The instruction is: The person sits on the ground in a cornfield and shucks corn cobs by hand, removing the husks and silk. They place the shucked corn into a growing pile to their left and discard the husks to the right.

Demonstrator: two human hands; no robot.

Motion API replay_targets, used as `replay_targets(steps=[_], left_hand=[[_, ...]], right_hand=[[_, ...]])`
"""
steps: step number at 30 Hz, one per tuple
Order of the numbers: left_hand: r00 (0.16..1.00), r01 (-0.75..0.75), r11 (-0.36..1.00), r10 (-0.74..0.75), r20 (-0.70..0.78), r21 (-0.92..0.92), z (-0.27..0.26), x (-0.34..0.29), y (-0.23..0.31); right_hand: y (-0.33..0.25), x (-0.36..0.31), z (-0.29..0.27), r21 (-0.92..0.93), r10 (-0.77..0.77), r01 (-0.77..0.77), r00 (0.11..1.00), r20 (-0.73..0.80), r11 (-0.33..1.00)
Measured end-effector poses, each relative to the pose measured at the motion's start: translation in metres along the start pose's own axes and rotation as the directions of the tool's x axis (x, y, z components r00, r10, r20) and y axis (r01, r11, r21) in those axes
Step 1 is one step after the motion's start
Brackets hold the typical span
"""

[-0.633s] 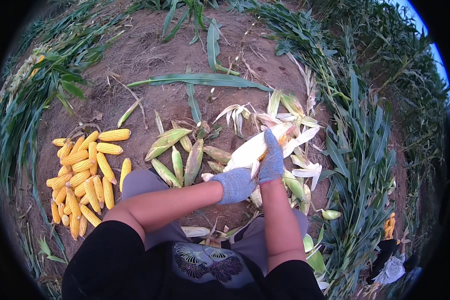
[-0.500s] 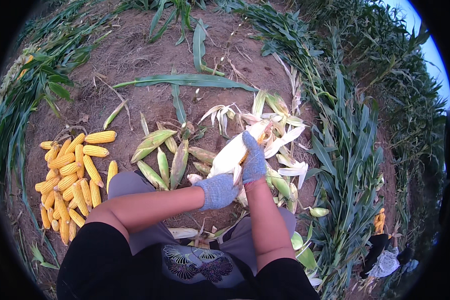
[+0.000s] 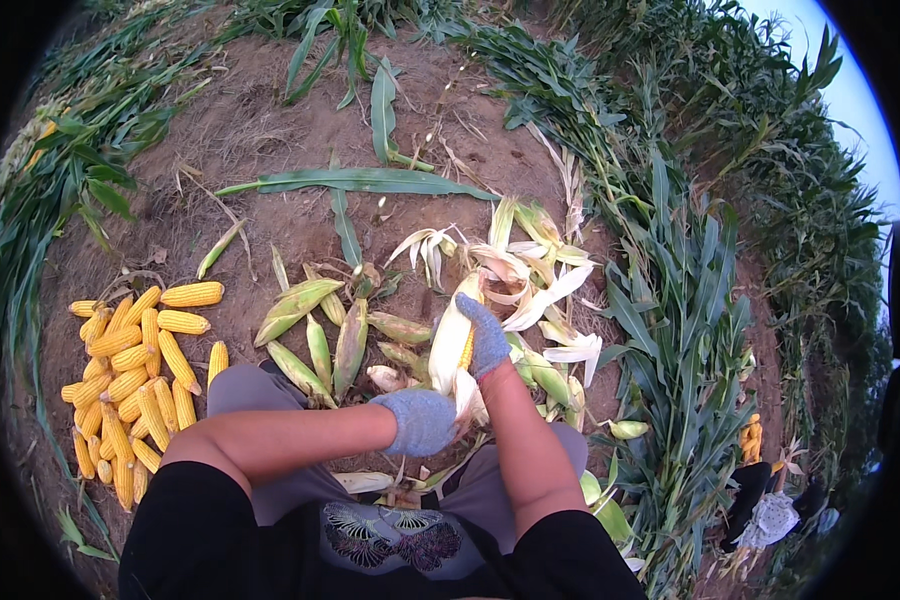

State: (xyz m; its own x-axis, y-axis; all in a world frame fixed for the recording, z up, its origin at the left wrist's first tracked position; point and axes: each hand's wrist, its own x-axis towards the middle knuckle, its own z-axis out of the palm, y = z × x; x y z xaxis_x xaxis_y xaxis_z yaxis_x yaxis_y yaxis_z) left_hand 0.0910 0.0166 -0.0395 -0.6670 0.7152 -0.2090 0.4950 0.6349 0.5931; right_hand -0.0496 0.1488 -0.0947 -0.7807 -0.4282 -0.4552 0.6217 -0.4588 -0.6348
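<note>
My right hand point(image 3: 486, 338), in a grey-blue knit glove, grips a partly husked ear of corn point(image 3: 449, 345) along its right side. Yellow kernels show beside the glove, while pale husk still covers the ear's left face. At the ear's lower end, my left hand point(image 3: 417, 421), gloved alike, is closed on loose husk point(image 3: 467, 395); its fingertips are mostly hidden. Unhusked green ears point(image 3: 350, 345) lie on the soil just left of the ear. Stripped pale husks point(image 3: 545, 300) are heaped beyond and to the right of my right hand.
A pile of bare yellow cobs point(image 3: 130, 375) lies by my left knee. A long green leaf point(image 3: 360, 180) crosses the soil point(image 3: 270, 130) ahead. Cut corn stalks point(image 3: 670, 330) line the right side. Another person point(image 3: 770, 518) sits at the far lower right near more yellow cobs point(image 3: 751, 440).
My left hand has moved down, toward me, drawing husk down from the ear. The ear stands more upright, and more of its tip and kernels shows. My right hand keeps its grip.
</note>
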Motion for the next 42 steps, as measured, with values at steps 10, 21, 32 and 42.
replay_targets(steps=[10,21,32,42], left_hand=[[0.989,0.115,0.991,-0.121,-0.081,-0.074,-0.017,-0.012,0.009],[0.558,0.058,0.904,-0.382,-0.737,-0.424,-0.06,0.0,-0.055],[0.391,-0.498,0.467,-0.631,-0.67,-0.731,-0.031,0.042,-0.088],[0.275,-0.667,0.405,-0.647,-0.711,-0.626,-0.066,0.032,-0.086]], right_hand=[[-0.024,0.009,-0.021,0.082,-0.157,0.166,0.982,-0.11,0.983],[-0.019,-0.031,0.031,-0.876,-0.672,0.472,0.68,0.293,0.095],[-0.005,-0.057,0.068,-0.861,-0.384,0.5,0.779,0.496,-0.097],[-0.007,-0.063,0.073,-0.884,-0.597,0.456,0.681,0.423,-0.107]])
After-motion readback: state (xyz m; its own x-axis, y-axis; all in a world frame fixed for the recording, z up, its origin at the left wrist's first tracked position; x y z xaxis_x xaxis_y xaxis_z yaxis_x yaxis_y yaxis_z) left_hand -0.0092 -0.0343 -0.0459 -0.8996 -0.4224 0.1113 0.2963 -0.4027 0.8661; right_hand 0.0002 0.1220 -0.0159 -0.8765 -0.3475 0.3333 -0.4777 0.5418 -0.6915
